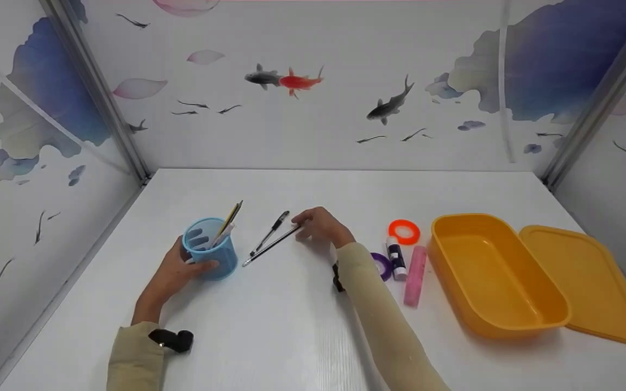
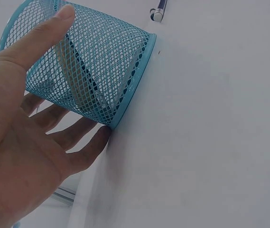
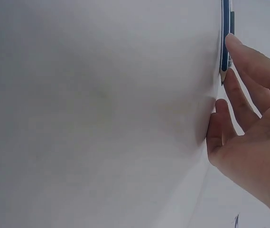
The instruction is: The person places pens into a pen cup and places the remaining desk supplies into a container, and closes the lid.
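Observation:
A light-blue mesh pen cup (image 1: 220, 266) stands on the left of the table, with pencils (image 1: 231, 217) and a pale item leaning inside it. My left hand (image 1: 174, 274) grips it, thumb and fingers around its side, as the mesh wall (image 2: 111, 52) in the left wrist view confirms. Right of the cup lies a pen (image 1: 270, 232) with a black cap. Beside that, a dark striped pencil (image 1: 275, 245) runs toward my right hand (image 1: 321, 227). Thumb and fingertip pinch this pencil (image 3: 225, 42) near its sharpened point in the right wrist view.
Farther right sit an orange ring (image 1: 415, 234), a purple ring (image 1: 388, 267) partly behind the right sleeve, a glue stick (image 1: 396, 260) and a pink cylinder (image 1: 414, 277). A yellow box (image 1: 449, 288) and its lid (image 1: 595, 282) take up the right side. Printed walls (image 1: 313, 136) enclose the table.

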The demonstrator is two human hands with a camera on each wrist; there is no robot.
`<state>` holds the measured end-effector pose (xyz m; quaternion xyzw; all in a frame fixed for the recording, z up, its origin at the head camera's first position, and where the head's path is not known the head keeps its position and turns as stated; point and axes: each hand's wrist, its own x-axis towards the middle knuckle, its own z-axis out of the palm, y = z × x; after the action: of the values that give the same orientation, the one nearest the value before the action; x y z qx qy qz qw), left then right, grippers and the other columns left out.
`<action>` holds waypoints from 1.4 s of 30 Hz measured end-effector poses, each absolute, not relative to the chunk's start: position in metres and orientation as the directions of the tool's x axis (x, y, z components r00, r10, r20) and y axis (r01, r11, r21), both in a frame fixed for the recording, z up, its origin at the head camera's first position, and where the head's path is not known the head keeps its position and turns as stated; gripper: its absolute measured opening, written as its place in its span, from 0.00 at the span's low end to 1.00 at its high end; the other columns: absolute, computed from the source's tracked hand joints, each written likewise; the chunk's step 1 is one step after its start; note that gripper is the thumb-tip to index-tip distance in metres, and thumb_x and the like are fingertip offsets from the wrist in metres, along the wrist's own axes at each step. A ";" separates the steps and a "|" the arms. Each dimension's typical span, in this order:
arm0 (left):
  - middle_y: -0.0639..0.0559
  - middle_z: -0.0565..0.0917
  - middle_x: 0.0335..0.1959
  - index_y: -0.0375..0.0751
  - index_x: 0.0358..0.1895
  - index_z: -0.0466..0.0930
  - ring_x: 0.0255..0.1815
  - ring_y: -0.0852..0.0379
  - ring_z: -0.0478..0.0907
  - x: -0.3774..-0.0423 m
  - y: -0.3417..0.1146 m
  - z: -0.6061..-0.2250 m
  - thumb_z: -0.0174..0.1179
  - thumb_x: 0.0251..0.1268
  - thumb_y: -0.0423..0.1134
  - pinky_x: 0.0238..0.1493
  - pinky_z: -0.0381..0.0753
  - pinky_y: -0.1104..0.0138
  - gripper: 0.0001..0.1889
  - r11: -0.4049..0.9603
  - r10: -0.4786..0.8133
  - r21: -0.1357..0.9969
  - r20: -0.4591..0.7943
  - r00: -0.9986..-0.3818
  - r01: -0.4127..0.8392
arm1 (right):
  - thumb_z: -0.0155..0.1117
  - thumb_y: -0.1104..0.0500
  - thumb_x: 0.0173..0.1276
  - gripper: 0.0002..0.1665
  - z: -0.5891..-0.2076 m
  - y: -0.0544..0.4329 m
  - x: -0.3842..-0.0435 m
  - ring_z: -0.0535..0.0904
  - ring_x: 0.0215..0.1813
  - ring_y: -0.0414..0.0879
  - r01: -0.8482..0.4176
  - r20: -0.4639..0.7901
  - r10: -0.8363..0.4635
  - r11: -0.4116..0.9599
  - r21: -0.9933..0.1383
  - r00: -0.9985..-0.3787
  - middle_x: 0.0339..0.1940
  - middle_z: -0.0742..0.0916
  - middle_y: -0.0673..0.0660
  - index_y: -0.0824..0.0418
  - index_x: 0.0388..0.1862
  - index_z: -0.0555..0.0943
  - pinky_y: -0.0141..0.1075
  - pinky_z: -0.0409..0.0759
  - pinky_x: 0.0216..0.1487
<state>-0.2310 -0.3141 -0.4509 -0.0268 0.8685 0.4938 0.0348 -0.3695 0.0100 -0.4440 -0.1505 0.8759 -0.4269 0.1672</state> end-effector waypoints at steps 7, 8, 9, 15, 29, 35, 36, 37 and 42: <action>0.36 0.56 0.80 0.40 0.80 0.41 0.81 0.32 0.51 -0.231 -0.315 -0.452 0.72 0.58 0.51 0.78 0.56 0.39 0.56 0.507 -0.008 0.860 -0.065 -0.998 -0.060 | 0.70 0.69 0.63 0.20 -0.444 0.010 -0.372 0.80 0.61 0.50 -0.169 -0.135 -0.413 0.619 -0.767 -0.901 0.55 0.88 0.56 0.59 0.55 0.86 0.42 0.76 0.68; 0.37 0.56 0.80 0.40 0.80 0.42 0.81 0.33 0.51 -0.231 -0.315 -0.452 0.72 0.58 0.51 0.78 0.56 0.40 0.56 0.505 -0.009 0.861 -0.063 -0.998 -0.059 | 0.70 0.69 0.63 0.20 -0.444 0.010 -0.372 0.81 0.59 0.50 -0.171 -0.131 -0.410 0.622 -0.764 -0.902 0.54 0.88 0.57 0.59 0.54 0.86 0.41 0.77 0.67; 0.37 0.56 0.80 0.40 0.80 0.42 0.81 0.33 0.51 -0.232 -0.315 -0.453 0.72 0.58 0.51 0.78 0.56 0.40 0.56 0.505 -0.010 0.861 -0.062 -0.998 -0.058 | 0.70 0.69 0.63 0.19 -0.445 0.010 -0.372 0.82 0.57 0.49 -0.171 -0.128 -0.407 0.621 -0.765 -0.904 0.53 0.88 0.57 0.59 0.53 0.87 0.41 0.78 0.66; 0.36 0.55 0.80 0.40 0.81 0.40 0.81 0.32 0.51 -0.231 -0.313 -0.452 0.71 0.59 0.51 0.77 0.56 0.39 0.56 0.506 -0.004 0.861 -0.066 -0.998 -0.059 | 0.70 0.70 0.63 0.14 -0.448 0.011 -0.374 0.81 0.46 0.43 -0.173 -0.123 -0.402 0.624 -0.762 -0.907 0.45 0.89 0.56 0.59 0.47 0.89 0.37 0.81 0.57; 0.36 0.56 0.80 0.39 0.80 0.43 0.80 0.32 0.53 -0.230 -0.317 -0.454 0.72 0.59 0.50 0.77 0.59 0.39 0.55 0.510 0.002 0.859 -0.043 -0.999 -0.036 | 0.67 0.62 0.69 0.17 -0.434 0.026 -0.378 0.76 0.46 0.41 -0.254 -0.141 -0.543 0.587 -0.768 -0.828 0.48 0.87 0.54 0.59 0.57 0.85 0.31 0.75 0.49; 0.35 0.56 0.80 0.39 0.80 0.42 0.80 0.31 0.53 -0.230 -0.316 -0.452 0.71 0.59 0.52 0.76 0.59 0.39 0.56 0.519 0.003 0.854 -0.048 -0.999 -0.040 | 0.68 0.58 0.69 0.22 -0.429 0.030 -0.381 0.81 0.50 0.42 -0.259 -0.074 -0.564 0.486 -0.835 -0.822 0.50 0.89 0.56 0.61 0.61 0.82 0.37 0.78 0.58; 0.35 0.56 0.80 0.39 0.80 0.41 0.80 0.31 0.53 -0.230 -0.316 -0.452 0.71 0.59 0.52 0.76 0.59 0.39 0.56 0.520 0.003 0.853 -0.048 -0.999 -0.039 | 0.68 0.58 0.68 0.23 -0.428 0.030 -0.380 0.82 0.50 0.43 -0.253 -0.064 -0.563 0.466 -0.848 -0.824 0.49 0.89 0.56 0.61 0.61 0.82 0.38 0.79 0.59; 0.35 0.56 0.80 0.39 0.80 0.42 0.80 0.31 0.53 -0.230 -0.316 -0.452 0.71 0.59 0.52 0.76 0.59 0.39 0.56 0.519 0.002 0.854 -0.049 -0.999 -0.041 | 0.69 0.58 0.68 0.23 -0.426 0.029 -0.380 0.82 0.49 0.43 -0.243 -0.056 -0.560 0.444 -0.863 -0.826 0.48 0.89 0.56 0.61 0.61 0.81 0.39 0.80 0.60; 0.36 0.56 0.80 0.39 0.80 0.42 0.80 0.32 0.53 -0.231 -0.317 -0.454 0.72 0.59 0.52 0.77 0.58 0.39 0.56 0.514 0.006 0.857 -0.047 -0.999 -0.037 | 0.69 0.55 0.68 0.21 -0.419 0.023 -0.373 0.85 0.52 0.47 -0.196 -0.030 -0.526 0.368 -0.909 -0.850 0.45 0.89 0.53 0.57 0.59 0.82 0.42 0.81 0.63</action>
<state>-0.2311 -0.3172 -0.4544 -0.0088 0.8698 0.4929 0.0218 -0.3735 0.0232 -0.4189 -0.2225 0.8114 -0.5163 0.1602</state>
